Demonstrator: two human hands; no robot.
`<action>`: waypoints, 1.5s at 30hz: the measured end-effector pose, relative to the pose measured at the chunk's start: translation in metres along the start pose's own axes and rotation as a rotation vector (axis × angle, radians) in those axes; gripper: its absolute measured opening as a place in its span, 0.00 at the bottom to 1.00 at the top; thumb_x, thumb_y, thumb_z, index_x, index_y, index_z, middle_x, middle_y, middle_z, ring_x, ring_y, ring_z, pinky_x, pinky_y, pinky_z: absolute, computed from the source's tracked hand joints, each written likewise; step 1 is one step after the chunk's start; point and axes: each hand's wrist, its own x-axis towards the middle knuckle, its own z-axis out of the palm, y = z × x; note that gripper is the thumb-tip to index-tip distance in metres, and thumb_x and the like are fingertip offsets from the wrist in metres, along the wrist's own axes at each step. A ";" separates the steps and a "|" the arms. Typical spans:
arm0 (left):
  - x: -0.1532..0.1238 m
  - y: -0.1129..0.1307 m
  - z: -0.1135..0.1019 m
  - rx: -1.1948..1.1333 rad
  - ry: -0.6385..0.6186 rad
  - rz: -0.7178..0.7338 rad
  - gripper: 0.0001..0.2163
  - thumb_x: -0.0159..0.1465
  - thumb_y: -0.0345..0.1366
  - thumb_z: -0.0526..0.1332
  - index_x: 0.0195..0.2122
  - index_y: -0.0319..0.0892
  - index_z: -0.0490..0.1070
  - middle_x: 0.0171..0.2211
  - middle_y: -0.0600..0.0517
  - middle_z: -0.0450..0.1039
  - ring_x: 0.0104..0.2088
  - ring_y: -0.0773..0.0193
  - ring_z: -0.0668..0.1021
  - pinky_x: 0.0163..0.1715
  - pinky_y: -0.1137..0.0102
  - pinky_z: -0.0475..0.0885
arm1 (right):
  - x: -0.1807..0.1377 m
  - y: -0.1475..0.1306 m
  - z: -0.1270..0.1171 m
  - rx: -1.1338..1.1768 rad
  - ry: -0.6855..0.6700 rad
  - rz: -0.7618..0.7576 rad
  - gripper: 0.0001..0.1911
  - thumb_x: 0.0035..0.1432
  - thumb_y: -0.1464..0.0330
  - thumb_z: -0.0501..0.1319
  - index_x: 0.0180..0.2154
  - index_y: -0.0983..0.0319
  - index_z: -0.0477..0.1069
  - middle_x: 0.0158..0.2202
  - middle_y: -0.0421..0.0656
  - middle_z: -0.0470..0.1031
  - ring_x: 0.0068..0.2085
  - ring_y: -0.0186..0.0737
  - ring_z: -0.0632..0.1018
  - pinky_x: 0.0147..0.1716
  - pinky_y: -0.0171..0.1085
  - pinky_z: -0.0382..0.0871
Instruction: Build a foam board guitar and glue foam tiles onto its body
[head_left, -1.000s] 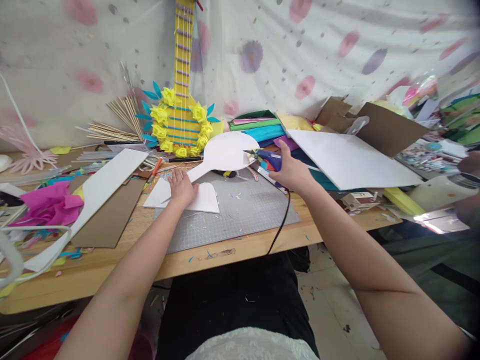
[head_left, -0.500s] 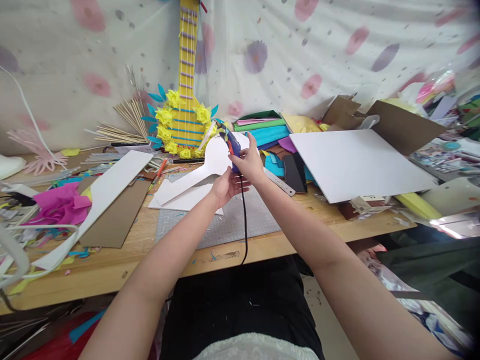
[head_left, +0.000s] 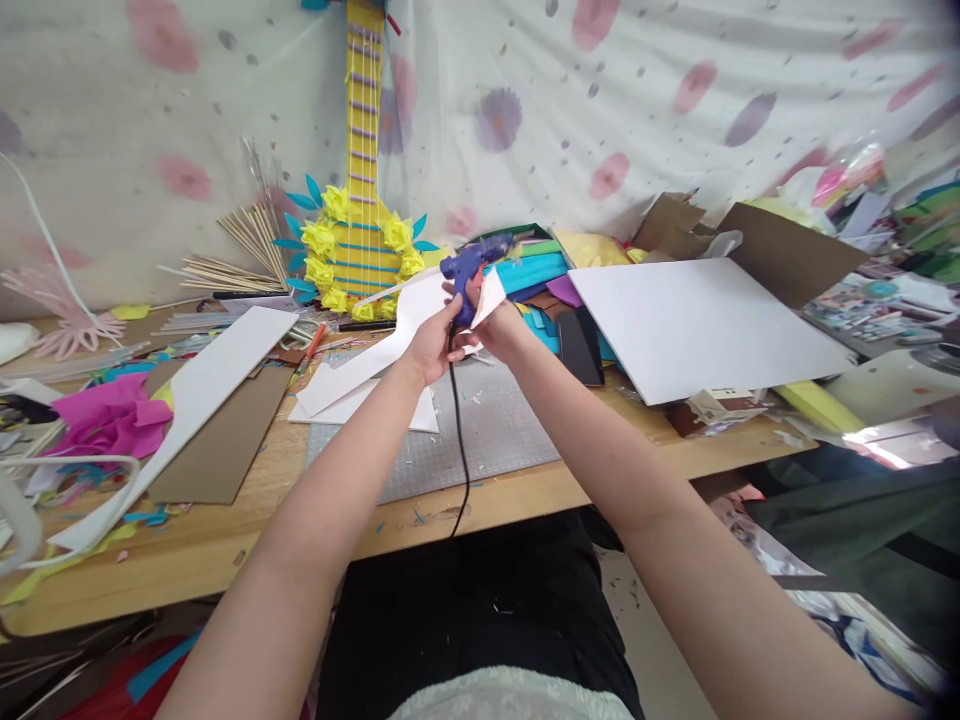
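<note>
A blue glue gun point(head_left: 468, 268) is gripped by its handle in my left hand point(head_left: 433, 345), nozzle toward the right, with its black cord point(head_left: 460, 430) hanging over the table edge. My right hand point(head_left: 501, 325) is closed on a small white piece of paper point(head_left: 490, 294), close against the glue gun; the fingers are partly hidden behind it. Behind my left hand lies a long white cutout point(head_left: 367, 358) with a rounded far end, on top of another white board piece point(head_left: 420, 408). Under both hands is a grey cutting mat point(head_left: 502, 430).
A yellow paper guitar point(head_left: 364, 235) with yellow flowers leans on the curtain. To the right are a large white board point(head_left: 705, 325), a black phone point(head_left: 580, 347) and coloured paper. Cardboard point(head_left: 225, 440), magenta crepe paper point(head_left: 112, 415) and wooden sticks point(head_left: 232, 265) lie left.
The glue gun has passed from between both hands into my left hand and turned its nozzle to the right. A white paper piece now shows in my right hand. The view has shifted slightly.
</note>
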 end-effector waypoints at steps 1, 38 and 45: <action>-0.003 -0.004 -0.008 0.075 0.039 0.011 0.14 0.62 0.48 0.57 0.38 0.40 0.66 0.27 0.53 0.69 0.17 0.75 0.69 0.11 0.79 0.48 | -0.004 0.007 -0.001 0.004 -0.026 0.048 0.21 0.57 0.61 0.58 0.51 0.60 0.66 0.45 0.45 0.76 0.40 0.36 0.78 0.38 0.36 0.74; -0.177 -0.010 -0.301 1.808 0.792 -0.247 0.25 0.60 0.46 0.44 0.48 0.31 0.65 0.50 0.30 0.69 0.53 0.43 0.69 0.52 0.56 0.64 | -0.041 0.107 0.026 -1.259 -0.315 -0.247 0.19 0.58 0.62 0.60 0.48 0.65 0.68 0.49 0.49 0.70 0.50 0.45 0.69 0.51 0.42 0.61; -0.182 -0.013 -0.294 1.799 0.854 -0.165 0.24 0.57 0.47 0.49 0.45 0.34 0.69 0.44 0.34 0.71 0.50 0.43 0.70 0.51 0.55 0.65 | -0.031 0.109 0.025 -1.260 -0.273 -0.327 0.23 0.57 0.58 0.60 0.49 0.66 0.68 0.49 0.50 0.71 0.51 0.47 0.68 0.53 0.42 0.60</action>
